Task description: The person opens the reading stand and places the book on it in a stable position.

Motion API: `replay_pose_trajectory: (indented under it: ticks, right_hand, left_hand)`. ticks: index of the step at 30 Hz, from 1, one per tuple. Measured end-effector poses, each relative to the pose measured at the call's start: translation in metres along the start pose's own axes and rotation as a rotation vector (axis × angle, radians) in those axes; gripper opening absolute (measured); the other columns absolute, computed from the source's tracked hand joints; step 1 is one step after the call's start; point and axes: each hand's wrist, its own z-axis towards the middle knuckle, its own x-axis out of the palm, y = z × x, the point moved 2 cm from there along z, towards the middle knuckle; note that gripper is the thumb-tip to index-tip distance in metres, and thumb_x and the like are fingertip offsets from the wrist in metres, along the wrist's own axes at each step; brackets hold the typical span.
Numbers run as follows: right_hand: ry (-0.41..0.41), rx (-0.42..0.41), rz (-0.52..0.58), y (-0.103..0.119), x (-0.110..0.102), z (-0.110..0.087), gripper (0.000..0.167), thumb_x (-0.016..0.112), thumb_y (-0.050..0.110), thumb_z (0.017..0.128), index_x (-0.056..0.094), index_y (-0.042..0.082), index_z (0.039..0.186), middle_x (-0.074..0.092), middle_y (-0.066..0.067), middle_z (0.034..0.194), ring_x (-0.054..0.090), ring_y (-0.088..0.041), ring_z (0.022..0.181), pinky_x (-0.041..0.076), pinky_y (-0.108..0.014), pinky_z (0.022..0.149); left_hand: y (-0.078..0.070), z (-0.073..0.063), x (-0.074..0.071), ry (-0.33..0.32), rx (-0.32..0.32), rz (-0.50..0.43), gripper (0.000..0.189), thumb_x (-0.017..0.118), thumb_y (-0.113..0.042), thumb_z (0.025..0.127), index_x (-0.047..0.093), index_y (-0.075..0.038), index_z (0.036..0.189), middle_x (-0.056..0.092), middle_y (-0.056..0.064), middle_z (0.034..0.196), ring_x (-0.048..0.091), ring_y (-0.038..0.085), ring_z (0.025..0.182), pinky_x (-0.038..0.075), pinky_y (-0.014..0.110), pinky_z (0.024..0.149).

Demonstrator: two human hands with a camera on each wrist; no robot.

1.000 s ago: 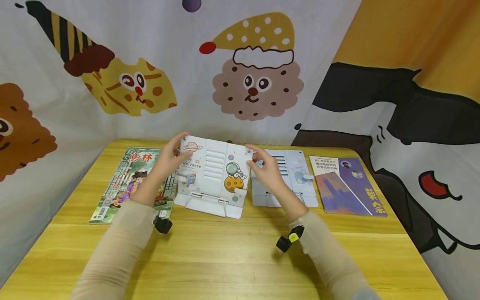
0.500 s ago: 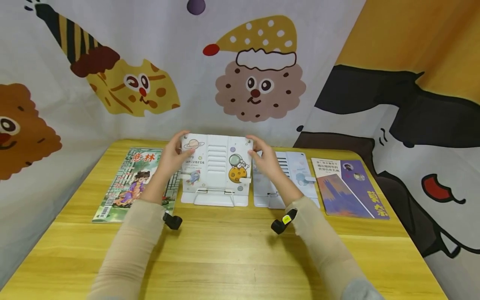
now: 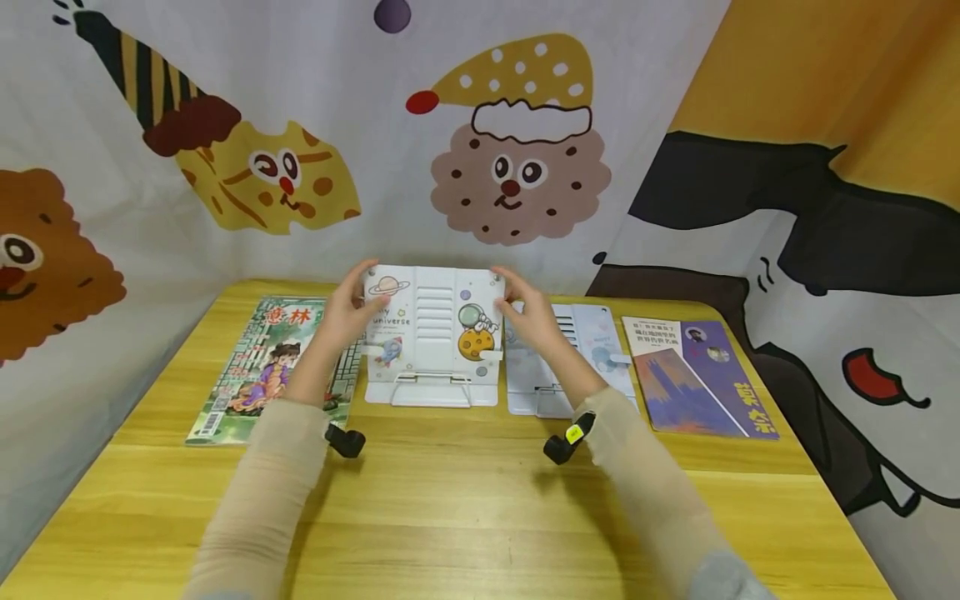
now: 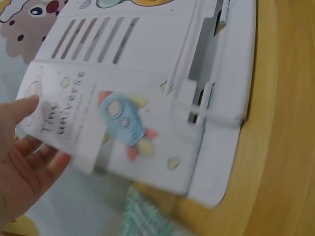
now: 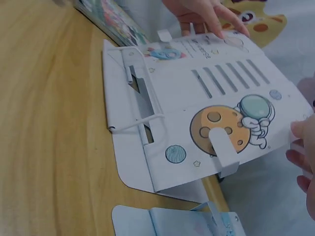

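- I have the white book stand (image 3: pixel 433 354) near the middle of the bench (image 3: pixel 450 500) in my head view, its board raised, its printed face toward me. I cannot tell whether its base rests fully on the wood.
- My left hand (image 3: pixel 345 312) grips the board at its ten o'clock corner, thumb on the front, fingers at the edge and behind; only the board's thickness parts them.
- My right hand (image 3: pixel 532 321) pinches the two o'clock corner just as narrowly, thumb on the front.
- Along the stand's six o'clock side I see a white wire bar (image 5: pixel 138 124); a small clip (image 5: pixel 224 150) overlaps the orange moon print from the right edge.
- At three o'clock, just beside it, lies a pale blue book stand (image 3: pixel 592 342), partly hidden by my right hand and wrist.
- Farther out at three o'clock is a purple book (image 3: pixel 701 383), flat on the bench.
- Toward nine o'clock a green magazine (image 3: pixel 255 358) lies flat, partly covered by my left forearm.
- At twelve o'clock, beyond the bench, hangs a cartoon-printed curtain (image 3: pixel 390 167).
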Motion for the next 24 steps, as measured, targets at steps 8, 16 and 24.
replay_pose_trajectory:
  ticks: [8, 16, 24]
  right_hand:
    - [-0.136, -0.079, -0.099, 0.027, -0.001, -0.017, 0.053, 0.065, 0.009, 0.091, 0.048, 0.013, 0.141, 0.048, -0.009, 0.139, 0.043, -0.028, 0.125, 0.032, -0.047, 0.105]
    - [-0.246, -0.265, 0.043, 0.063, 0.031, -0.037, 0.04, 0.065, 0.0, 0.087, 0.059, 0.002, 0.127, 0.057, -0.012, 0.123, 0.055, -0.028, 0.104, 0.044, -0.039, 0.092]
    - [-0.191, -0.284, 0.117, 0.084, 0.078, -0.054, 0.03, 0.067, 0.004, 0.087, 0.065, 0.002, 0.117, 0.067, -0.009, 0.105, 0.062, -0.022, 0.087, 0.051, -0.04, 0.078]
  left_hand:
    - [-0.008, -0.013, -0.026, 0.123, -0.019, 0.037, 0.062, 0.059, -0.025, 0.097, 0.031, -0.022, 0.151, 0.055, 0.021, 0.124, 0.053, 0.039, 0.108, 0.045, 0.055, 0.085]
    - [0.007, -0.037, -0.054, 0.155, -0.033, 0.083, 0.061, 0.056, -0.032, 0.098, 0.031, -0.017, 0.151, 0.054, 0.021, 0.124, 0.052, 0.039, 0.111, 0.045, 0.055, 0.086]
    - [0.027, -0.064, -0.086, 0.101, -0.069, 0.184, 0.057, 0.054, -0.033, 0.099, 0.035, -0.015, 0.149, 0.056, 0.019, 0.12, 0.053, 0.036, 0.109, 0.048, 0.049, 0.078]
